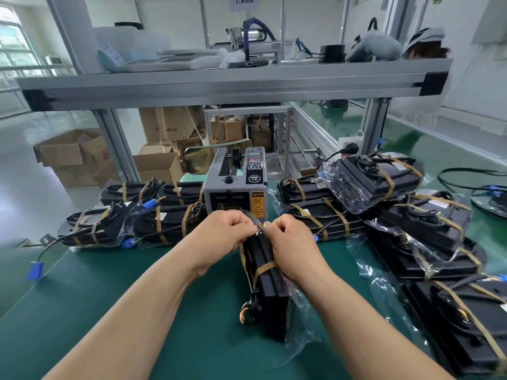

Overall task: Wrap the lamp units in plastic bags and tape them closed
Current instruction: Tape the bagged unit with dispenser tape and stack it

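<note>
A black lamp unit [270, 292] stands on its edge on the green table [109, 311], inside a clear plastic bag [300, 311] with brown tape bands round it. My left hand [223, 237] and my right hand [290, 248] meet at the unit's far end. Both pinch the gathered bag end there, together with a strip of brown tape [259, 227]. The grey tape dispenser [236, 185] stands just behind my hands.
Bagged and taped lamp units lie in a pile on the left [131, 215] and a larger pile on the right [411, 215]. A loose cable with a blue plug [35, 271] hangs at the left edge. An aluminium shelf [219, 86] spans overhead; cardboard boxes [71, 154] stand on the floor.
</note>
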Tool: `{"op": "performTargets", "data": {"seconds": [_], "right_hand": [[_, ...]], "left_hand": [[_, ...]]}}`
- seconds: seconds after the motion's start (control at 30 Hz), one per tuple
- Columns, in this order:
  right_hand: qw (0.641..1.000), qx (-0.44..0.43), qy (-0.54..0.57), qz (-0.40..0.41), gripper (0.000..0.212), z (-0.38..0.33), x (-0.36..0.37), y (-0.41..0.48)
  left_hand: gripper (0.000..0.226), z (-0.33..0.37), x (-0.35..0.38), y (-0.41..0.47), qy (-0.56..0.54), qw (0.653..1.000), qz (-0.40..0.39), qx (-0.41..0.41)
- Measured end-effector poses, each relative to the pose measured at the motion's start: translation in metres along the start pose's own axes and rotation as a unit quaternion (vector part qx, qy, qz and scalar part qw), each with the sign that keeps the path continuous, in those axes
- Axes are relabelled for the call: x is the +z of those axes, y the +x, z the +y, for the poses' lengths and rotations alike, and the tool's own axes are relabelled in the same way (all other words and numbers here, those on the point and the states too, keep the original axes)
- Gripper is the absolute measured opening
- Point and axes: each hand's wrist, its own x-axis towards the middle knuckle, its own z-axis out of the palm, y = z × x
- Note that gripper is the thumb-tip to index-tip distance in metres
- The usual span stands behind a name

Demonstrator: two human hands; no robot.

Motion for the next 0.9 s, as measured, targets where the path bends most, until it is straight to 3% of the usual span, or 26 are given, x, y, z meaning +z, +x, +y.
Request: {"op": "performTargets", "data": {"seconds": [0.33, 0.9], "right_hand": [[1.000, -0.002, 0.004, -0.001, 0.027, 0.000, 0.000, 0.001], [1.000, -0.006, 0.006, -0.002, 0.026, -0.002, 0.003, -0.002]], "left_hand": [[0.014, 0.001, -0.002, 0.010, 0.073, 0.997, -0.023, 0.020], [0.021, -0.009, 0.005, 0.011, 0.112, 0.992, 0.047, 0.037]]}}
